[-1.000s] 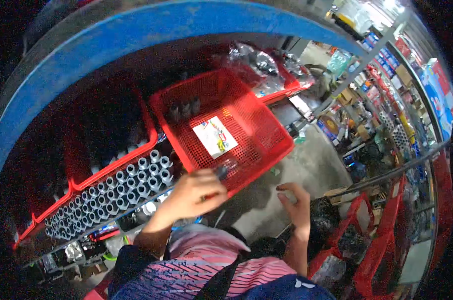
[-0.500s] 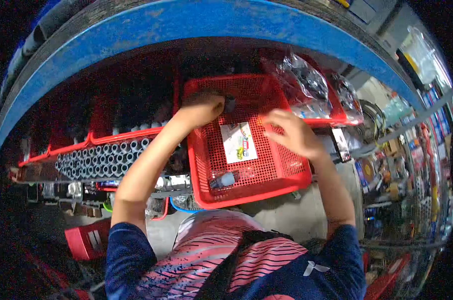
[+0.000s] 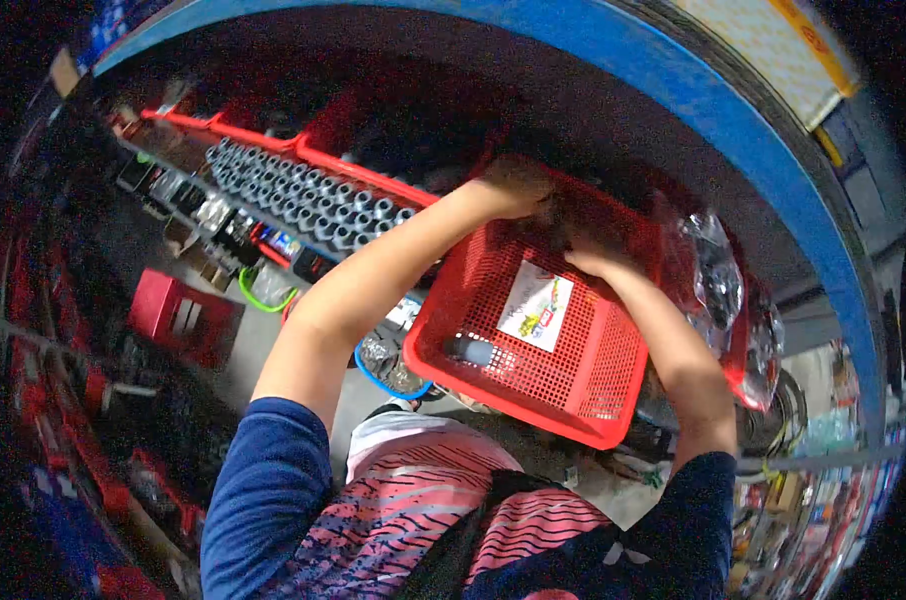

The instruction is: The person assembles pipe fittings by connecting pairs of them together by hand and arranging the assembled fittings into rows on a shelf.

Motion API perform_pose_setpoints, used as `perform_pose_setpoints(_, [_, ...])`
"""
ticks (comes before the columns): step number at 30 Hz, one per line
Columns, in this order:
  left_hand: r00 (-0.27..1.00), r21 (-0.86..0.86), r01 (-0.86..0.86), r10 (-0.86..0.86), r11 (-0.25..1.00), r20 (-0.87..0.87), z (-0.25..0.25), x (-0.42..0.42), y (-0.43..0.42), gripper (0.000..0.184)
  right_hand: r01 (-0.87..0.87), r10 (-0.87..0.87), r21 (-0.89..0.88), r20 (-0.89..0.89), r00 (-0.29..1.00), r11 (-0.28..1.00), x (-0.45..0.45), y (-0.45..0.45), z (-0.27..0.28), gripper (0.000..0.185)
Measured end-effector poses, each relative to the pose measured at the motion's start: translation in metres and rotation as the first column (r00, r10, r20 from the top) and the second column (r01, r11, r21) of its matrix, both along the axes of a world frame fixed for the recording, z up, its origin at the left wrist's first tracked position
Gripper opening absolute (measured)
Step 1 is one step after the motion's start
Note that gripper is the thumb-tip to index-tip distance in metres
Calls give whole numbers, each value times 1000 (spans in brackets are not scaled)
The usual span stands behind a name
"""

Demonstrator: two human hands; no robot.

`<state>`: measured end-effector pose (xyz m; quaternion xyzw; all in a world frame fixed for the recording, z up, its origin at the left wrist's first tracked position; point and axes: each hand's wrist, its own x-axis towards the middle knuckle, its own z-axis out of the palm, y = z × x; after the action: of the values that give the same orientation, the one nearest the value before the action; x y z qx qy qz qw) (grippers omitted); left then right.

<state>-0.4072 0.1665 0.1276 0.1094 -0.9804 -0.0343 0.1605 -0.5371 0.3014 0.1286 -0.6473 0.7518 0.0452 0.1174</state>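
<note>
A red mesh basket [image 3: 518, 408] sits tilted in front of me. In its dim far end is my left hand [image 3: 518, 188], back up, its fingers lost in shadow. My right hand [image 3: 595, 258] reaches in from the right, close to the left one, with its fingertips also dark. Whether either hand grips anything cannot be made out. A white printed card [image 3: 536, 307] lies on the basket floor, below the right hand. Near the basket's front left corner lies a small grey pipe fitting with a darker end [image 3: 478, 350].
Rows of grey pipe fittings [image 3: 303, 200] stand left of the basket, before red bins [image 3: 363, 172]. Clear plastic bags [image 3: 713, 270] hang at the right. A blue shelf beam [image 3: 763, 130] arches overhead. Below are a blue-rimmed basket [image 3: 373, 378] and a red box [image 3: 178, 315].
The view has turned, so the basket appears rotated and further right. My right hand has moved from the basket's right side to its far end, close to the left hand.
</note>
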Motion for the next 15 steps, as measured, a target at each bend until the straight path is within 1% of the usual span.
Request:
perform_pose_setpoints(1, [985,-82,-22,8,996,-173,11,19,3,26,-225,227,-259,-24,974,939,-38,-21,-46,57])
perform_pose_setpoints(2, [940,-161,-60,2,985,-341,26,40,10,26,-256,260,-255,-19,965,932,-31,-23,-41,57])
perform_pose_setpoints(3, [936,-47,-98,76,994,-343,49,68,24,28,-105,169,-365,149,974,925,-22,-22,-27,51])
perform_pose_setpoints(4, [949,47,-233,238,971,-208,69,94,37,30,61,93,-439,323,942,897,-14,-23,-19,46])
perform_pose_setpoints(5, [892,63,-217,224,974,-393,76,120,45,30,24,132,-440,320,938,898,-19,-24,-24,46])
perform_pose_setpoints(6, [802,62,-198,198,978,-564,78,145,52,30,-151,191,-372,73,979,916,-34,-24,-31,42])
perform_pose_setpoints(7, [743,101,-227,239,969,-626,74,167,57,29,-300,259,-274,-177,949,914,-40,-27,-34,38])
perform_pose_setpoints(8, [678,137,-248,273,959,-683,69,188,61,30,-314,285,-242,-149,947,918,-27,-24,-15,39])
perform_pose_setpoints(9, [654,116,-308,298,944,-695,64,208,66,31,-326,307,-206,-118,944,923,-9,-14,15,41])
perform_pose_setpoints(10, [629,101,-364,325,926,-707,58,227,73,34,-311,298,-177,-101,949,934,5,-4,36,39])
perform_pose_setpoints(11, [600,121,-431,384,894,-702,51,245,81,34,-296,286,-144,-85,954,944,15,3,47,38])
perform_pose_setpoints(12, [567,143,-491,440,859,-696,43,262,89,34,-318,308,-145,-87,947,937,14,7,43,38])
perform_pose_setpoints(13, [513,198,-512,483,836,-710,31,277,96,34,-409,399,-314,-98,912,857,8,10,37,37])
perform_pose_setpoints(14, [465,270,-561,568,782,-679,20,293,105,36,-474,478,-470,-120,870,744,7,14,32,37])
perform_pose_setpoints(15, [459,251,-586,571,771,-681,8,310,113,36,-401,495,-490,74,866,774,14,19,39,37])
